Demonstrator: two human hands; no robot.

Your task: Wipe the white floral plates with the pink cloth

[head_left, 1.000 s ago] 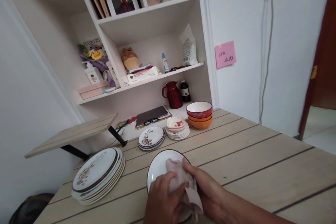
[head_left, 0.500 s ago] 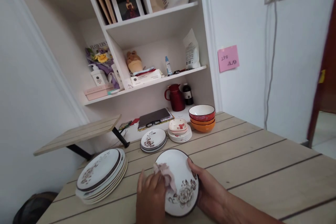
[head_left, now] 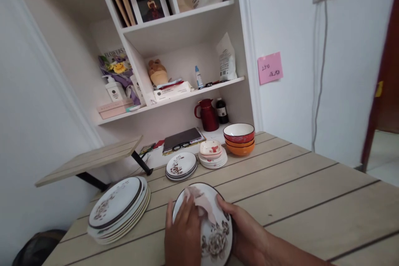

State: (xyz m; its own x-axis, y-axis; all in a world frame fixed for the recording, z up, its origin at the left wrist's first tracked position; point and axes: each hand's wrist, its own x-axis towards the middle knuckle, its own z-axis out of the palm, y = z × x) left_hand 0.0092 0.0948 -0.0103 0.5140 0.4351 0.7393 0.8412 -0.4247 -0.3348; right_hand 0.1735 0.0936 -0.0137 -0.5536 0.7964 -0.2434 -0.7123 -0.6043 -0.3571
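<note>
My right hand (head_left: 246, 228) grips a white plate (head_left: 217, 232) by its right edge, thumb over the dark rim. Brown flowers decorate the plate, which is tilted above the table near its front. My left hand (head_left: 183, 230) presses a crumpled pale pink cloth (head_left: 202, 201) against the plate's face with its fingers. The left hand's palm and the plate's lower left side are hidden. Beyond the plate lies a short stack of small flowered plates (head_left: 181, 164). A taller stack of large plates (head_left: 116, 203) sits to the left.
White saucers carrying small square dishes (head_left: 210, 148) stand at the back, beside stacked red and orange bowls (head_left: 239, 143). A raised wooden stand (head_left: 90, 160) is at left. Behind are a laptop (head_left: 182, 139), a red jug (head_left: 208, 114) and white shelves (head_left: 183, 29). The table (head_left: 299, 195) extends right.
My left hand has moved slightly up and right across the plate with the cloth, its fingers now straighter. The plate has shifted a little left and down, still in my right hand.
</note>
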